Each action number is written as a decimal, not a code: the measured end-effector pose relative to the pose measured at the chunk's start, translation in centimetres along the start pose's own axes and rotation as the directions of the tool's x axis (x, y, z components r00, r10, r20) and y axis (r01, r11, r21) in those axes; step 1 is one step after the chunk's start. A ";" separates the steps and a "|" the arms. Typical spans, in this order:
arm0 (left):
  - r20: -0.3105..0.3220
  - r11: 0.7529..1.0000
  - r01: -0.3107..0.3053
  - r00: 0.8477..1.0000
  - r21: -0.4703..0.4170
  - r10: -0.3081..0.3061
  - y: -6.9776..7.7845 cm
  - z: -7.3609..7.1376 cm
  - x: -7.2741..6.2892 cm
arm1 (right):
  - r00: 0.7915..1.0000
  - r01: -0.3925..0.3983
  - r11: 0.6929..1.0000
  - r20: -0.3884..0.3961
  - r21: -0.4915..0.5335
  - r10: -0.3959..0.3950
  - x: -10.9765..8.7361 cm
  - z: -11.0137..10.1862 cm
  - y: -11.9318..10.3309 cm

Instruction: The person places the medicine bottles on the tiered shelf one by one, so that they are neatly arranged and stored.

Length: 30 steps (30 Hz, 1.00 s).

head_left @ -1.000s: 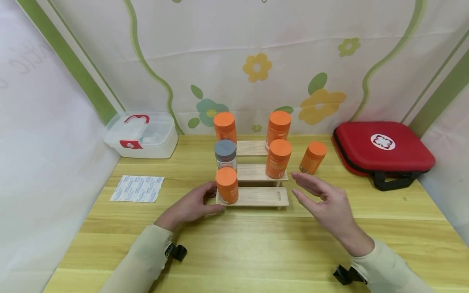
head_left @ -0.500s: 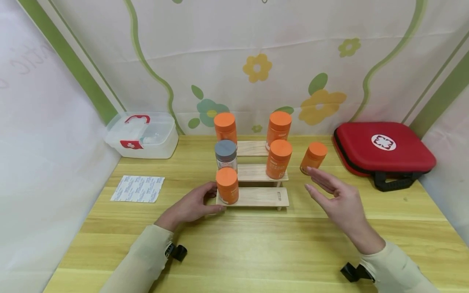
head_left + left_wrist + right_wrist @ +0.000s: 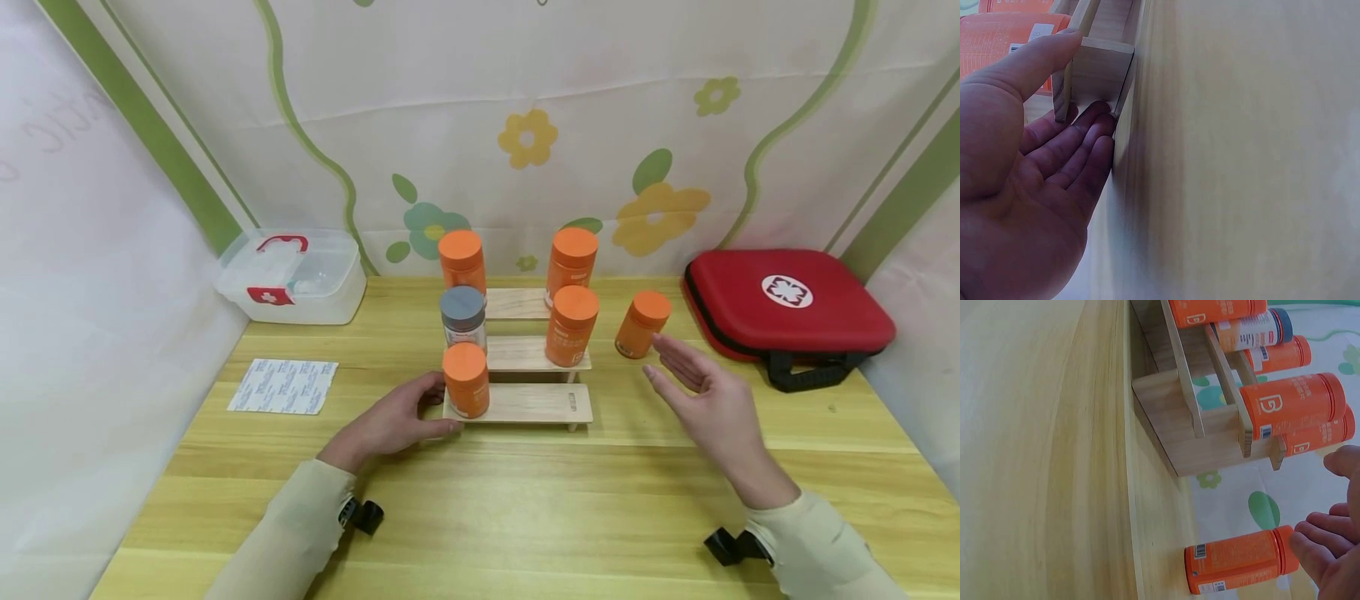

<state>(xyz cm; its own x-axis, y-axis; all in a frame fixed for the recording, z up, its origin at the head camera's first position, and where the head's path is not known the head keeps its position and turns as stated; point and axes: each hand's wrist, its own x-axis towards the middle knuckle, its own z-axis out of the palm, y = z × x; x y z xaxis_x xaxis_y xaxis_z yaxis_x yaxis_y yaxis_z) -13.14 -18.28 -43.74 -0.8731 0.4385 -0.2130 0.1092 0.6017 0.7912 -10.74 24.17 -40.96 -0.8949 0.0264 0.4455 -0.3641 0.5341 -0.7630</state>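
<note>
At the left end of a three-step wooden shelf point(image 3: 528, 403) is my left hand point(image 3: 392, 419), gripping the lowest step's end. In the left wrist view the thumb lies on the step's edge and the fingers reach the side panel point(image 3: 1100, 72). Close by, an orange pill bottle point(image 3: 467, 382) stands on that step. My right hand point(image 3: 712, 408) hovers with extended fingers and holds nothing. Just beyond its fingertips a loose orange pill bottle point(image 3: 642, 327) stands upright on the table, right of the shelf. Whether they touch it I cannot tell.
The middle step bears a grey-capped bottle point(image 3: 463, 312) and an orange bottle point(image 3: 572, 329); two orange bottles point(image 3: 462, 262) stand on the top step. A clear first-aid box point(image 3: 318, 287) and a blister sheet point(image 3: 283, 386) lie left; a red first-aid case point(image 3: 787, 300) lies right.
My right hand has moved right, away from the shelf's right end and towards the loose orange bottle. The left hand and the bottles look unmoved.
</note>
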 end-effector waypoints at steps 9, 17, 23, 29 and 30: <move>0.000 1.000 0.000 1.000 0.009 0.000 0.1 -0.1 0.0 | 0.995 -0.102 0.995 -0.020 0.013 0.103 0.8 -0.5 1.3; -0.005 1.000 0.001 1.000 0.000 -0.001 -0.1 -0.1 0.1 | 0.981 -0.195 0.979 -0.005 -0.057 0.195 2.3 -0.9 2.5; -0.004 1.000 -0.002 1.000 -0.003 0.002 -0.1 -0.1 0.2 | 0.969 -0.245 0.969 0.032 -0.044 0.246 3.6 -0.6 4.0; 0.000 1.000 0.001 1.000 -0.006 -0.001 0.0 0.0 0.1 | 0.959 -0.274 0.961 0.064 -0.044 0.277 4.5 -0.1 4.9; 0.001 1.000 0.003 1.000 -0.006 -0.003 0.1 0.0 0.0 | 0.957 -0.280 0.959 0.070 -0.043 0.282 4.7 -0.1 5.0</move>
<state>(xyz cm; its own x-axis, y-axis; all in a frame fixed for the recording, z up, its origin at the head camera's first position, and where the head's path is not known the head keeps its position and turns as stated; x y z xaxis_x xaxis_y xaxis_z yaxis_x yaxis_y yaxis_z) -13.18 -18.25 -43.70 -0.8731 0.4373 -0.2156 0.1038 0.5988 0.7941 -16.71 27.01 -42.62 -0.9770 0.1172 0.1783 -0.0878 0.5408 -0.8366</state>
